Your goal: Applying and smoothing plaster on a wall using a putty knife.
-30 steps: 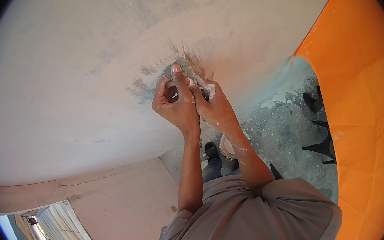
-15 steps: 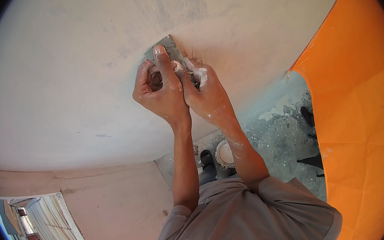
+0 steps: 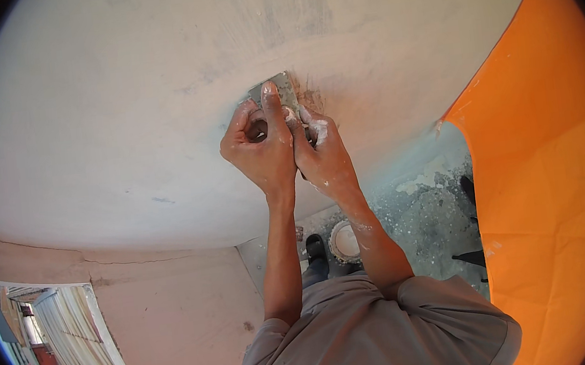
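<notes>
Both my hands are closed together on a flat grey putty knife (image 3: pixel 286 90), whose blade lies against the pale plastered wall (image 3: pixel 121 115). My left hand (image 3: pixel 265 146) has its thumb stretched up along the blade, with the fingers curled round at the side. Pressed against it, my right hand (image 3: pixel 323 147) grips lower on the knife, its fingers bent and smeared with white paste. The handle is mostly hidden behind the hands. A rough reddish-brown patch (image 3: pixel 311 97) shows on the wall just right of the blade.
An orange sheet (image 3: pixel 541 178) hangs along the right. Below, a round bucket of whitish paste (image 3: pixel 345 240) stands beside my dark slipper (image 3: pixel 316 246) on the spattered grey floor (image 3: pixel 424 215). At lower left, a pale curtain (image 3: pixel 74 341) hangs in an opening in the pinkish wall (image 3: pixel 178 315).
My two hands have drawn the putty knife down the wall toward me and slightly right, uncovering more of the reddish-brown patch. Both keep their grip.
</notes>
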Demonstrator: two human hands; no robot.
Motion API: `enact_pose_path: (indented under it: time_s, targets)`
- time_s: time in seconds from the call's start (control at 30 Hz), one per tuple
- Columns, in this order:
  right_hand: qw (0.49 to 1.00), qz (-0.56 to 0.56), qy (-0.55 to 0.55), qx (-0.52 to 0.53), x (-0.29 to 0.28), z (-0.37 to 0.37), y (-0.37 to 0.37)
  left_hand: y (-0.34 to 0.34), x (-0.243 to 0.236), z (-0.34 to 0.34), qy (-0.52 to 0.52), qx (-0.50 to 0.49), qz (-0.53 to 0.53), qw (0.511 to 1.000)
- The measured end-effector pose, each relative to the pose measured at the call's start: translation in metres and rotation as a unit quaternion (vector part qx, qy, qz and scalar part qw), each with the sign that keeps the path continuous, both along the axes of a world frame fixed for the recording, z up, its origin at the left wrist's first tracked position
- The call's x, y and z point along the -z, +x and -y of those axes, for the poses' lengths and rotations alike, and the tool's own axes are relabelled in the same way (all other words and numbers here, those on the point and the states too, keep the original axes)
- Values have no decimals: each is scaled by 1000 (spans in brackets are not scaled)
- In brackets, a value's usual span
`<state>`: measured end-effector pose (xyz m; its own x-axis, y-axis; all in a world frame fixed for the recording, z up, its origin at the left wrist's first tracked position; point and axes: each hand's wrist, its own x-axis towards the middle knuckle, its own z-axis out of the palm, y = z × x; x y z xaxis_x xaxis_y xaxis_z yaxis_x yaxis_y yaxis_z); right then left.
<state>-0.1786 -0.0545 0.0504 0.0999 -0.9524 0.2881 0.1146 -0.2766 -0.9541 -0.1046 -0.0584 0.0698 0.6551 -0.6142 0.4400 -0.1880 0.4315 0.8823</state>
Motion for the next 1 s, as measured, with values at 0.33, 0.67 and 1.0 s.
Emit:
enact_pose_path:
  time_s: [0.33, 0.67, 1.0]
  targets:
    - [998, 11, 59, -27, -17, 1, -9, -8, -23, 1, -18, 13, 11, 1000]
    - [995, 21, 89, -42, -12, 0, -13, -9, -23, -2, 6, 25, 11, 1000]
    - [997, 14, 67, -37, -22, -2, -8, -3, -29, -3, 5, 39, -7, 999]
